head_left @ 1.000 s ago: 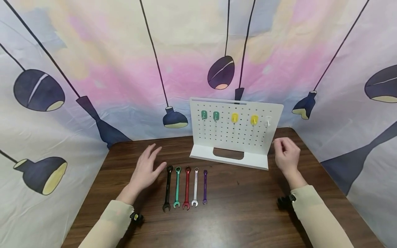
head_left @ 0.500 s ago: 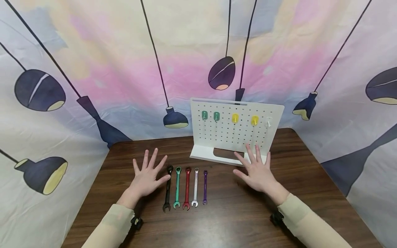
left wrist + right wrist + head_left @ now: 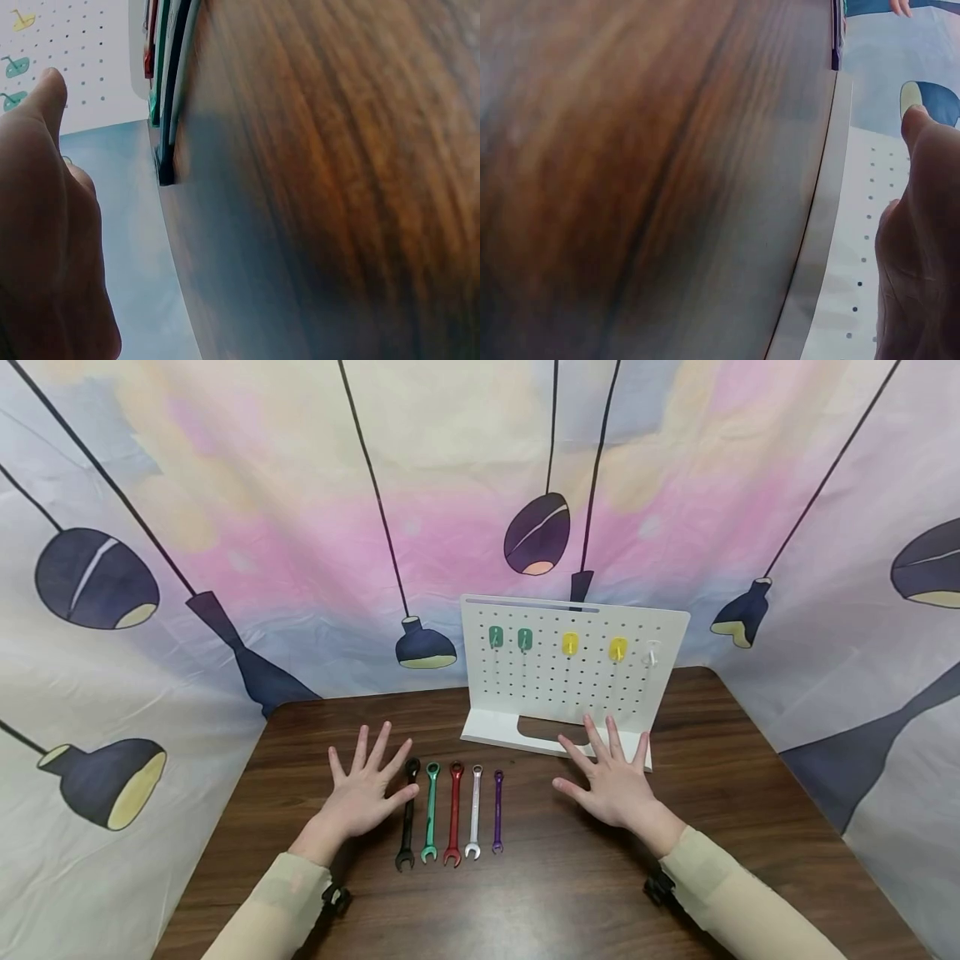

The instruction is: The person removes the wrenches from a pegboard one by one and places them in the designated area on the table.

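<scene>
My left hand (image 3: 362, 799), fingers spread, is just left of a row of combination wrenches, its thumb overlapping the black wrench (image 3: 407, 837) in the head view. To the right of that lie a green wrench (image 3: 431, 810), a red wrench (image 3: 454, 814), a silver wrench (image 3: 476, 814) and a small purple wrench (image 3: 498, 814), all with open ends toward me. My right hand (image 3: 618, 789) is spread before the right part of a white pegboard (image 3: 551, 681), hiding some of its base. Both hands hold nothing. In the wrist views, each appears raised off the table.
Two green hooks (image 3: 525, 639), two yellow hooks (image 3: 571, 643) and a clear hook (image 3: 652, 653) sit on the pegboard. The brown wooden table (image 3: 540, 893) has a cloth (image 3: 300, 527) printed with lamps behind it.
My right hand has moved left from beside the pegboard, its curled fingers now spread. The left hand has spread its fingers and shifted slightly right. The wrenches stay put.
</scene>
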Demonstrator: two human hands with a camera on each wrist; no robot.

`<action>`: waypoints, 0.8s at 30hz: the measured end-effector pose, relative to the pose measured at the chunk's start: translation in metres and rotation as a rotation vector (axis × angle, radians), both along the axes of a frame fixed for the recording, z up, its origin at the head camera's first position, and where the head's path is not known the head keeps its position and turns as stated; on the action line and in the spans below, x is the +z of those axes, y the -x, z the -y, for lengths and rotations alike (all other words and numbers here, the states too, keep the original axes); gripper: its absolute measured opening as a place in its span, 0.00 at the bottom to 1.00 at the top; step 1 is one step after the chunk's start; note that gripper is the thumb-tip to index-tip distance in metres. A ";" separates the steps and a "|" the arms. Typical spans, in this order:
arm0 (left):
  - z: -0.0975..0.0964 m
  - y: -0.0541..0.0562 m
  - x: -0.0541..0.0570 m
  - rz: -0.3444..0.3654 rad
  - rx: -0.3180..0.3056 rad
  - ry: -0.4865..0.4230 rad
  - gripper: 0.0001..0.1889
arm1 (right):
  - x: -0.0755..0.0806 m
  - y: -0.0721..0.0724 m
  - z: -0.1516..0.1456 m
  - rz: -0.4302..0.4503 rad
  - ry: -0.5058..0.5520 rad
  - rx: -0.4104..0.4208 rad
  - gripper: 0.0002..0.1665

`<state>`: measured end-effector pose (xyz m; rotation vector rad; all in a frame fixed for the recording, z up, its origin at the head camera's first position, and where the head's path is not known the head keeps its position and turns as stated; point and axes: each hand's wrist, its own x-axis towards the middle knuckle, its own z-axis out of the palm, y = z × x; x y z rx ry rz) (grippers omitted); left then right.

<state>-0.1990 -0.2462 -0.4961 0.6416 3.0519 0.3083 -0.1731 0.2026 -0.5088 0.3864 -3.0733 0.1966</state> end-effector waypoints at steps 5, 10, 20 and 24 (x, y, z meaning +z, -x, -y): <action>-0.003 -0.002 0.002 -0.005 0.009 0.005 0.45 | 0.000 -0.001 0.002 0.017 0.001 0.003 0.51; -0.005 -0.003 0.003 0.012 0.015 0.021 0.45 | 0.001 -0.002 0.005 0.024 -0.012 0.003 0.51; -0.005 -0.006 0.004 0.003 0.002 -0.028 0.45 | 0.003 -0.002 0.009 0.021 -0.001 0.005 0.50; -0.004 -0.004 0.002 -0.009 0.002 -0.038 0.45 | 0.004 -0.003 0.009 0.039 0.012 0.007 0.51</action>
